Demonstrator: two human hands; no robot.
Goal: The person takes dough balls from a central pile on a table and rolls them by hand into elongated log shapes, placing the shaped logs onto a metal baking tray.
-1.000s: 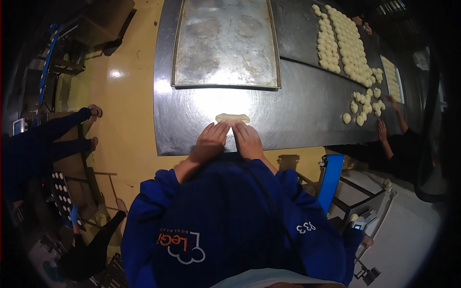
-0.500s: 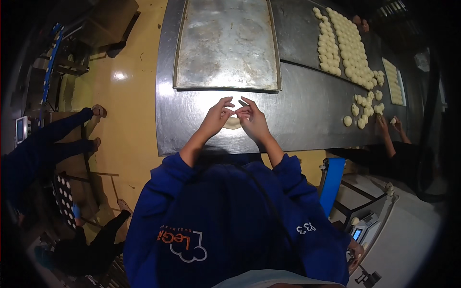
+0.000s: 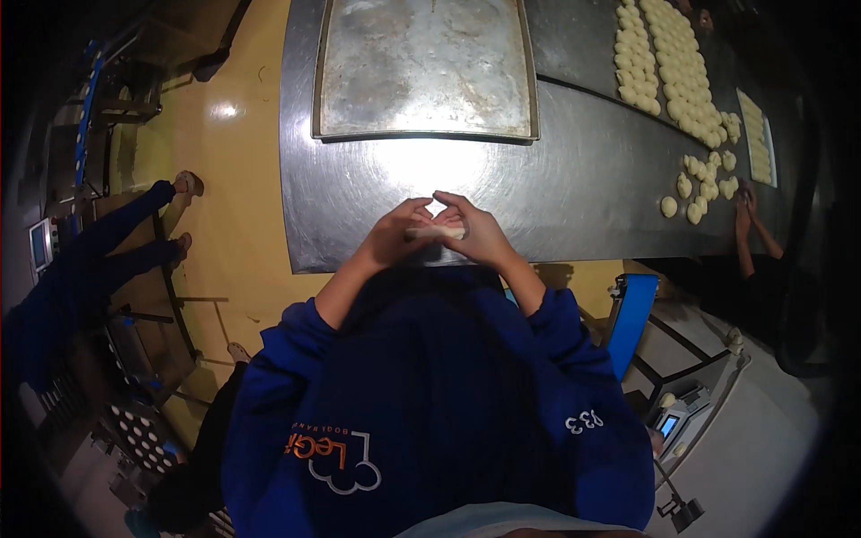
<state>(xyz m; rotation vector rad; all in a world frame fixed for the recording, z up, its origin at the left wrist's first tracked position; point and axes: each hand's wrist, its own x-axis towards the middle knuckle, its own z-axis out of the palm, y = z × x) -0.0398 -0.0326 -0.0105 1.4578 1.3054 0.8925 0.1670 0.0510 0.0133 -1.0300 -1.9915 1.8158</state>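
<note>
Centrally, a short pale roll of dough [image 3: 437, 233] sits between both hands just above the near edge of the steel table [image 3: 574, 193], lifted or barely resting on it; which cannot be told. The left hand [image 3: 392, 238] curls around its left end and the right hand [image 3: 482, 235] around its right end, fingers closed over the piece and fingertips meeting above it, a hold that appears suited to shaping the ends. Further in on the table from the dough lies a large flat metal tray [image 3: 426, 67], bare and within reach, apparently to receive pieces. Toward the table's far right end, rows of small dough portions [image 3: 668, 63] are laid out, with loose ones nearer. Another person's hands [image 3: 746, 208] rest at that right edge.
</note>
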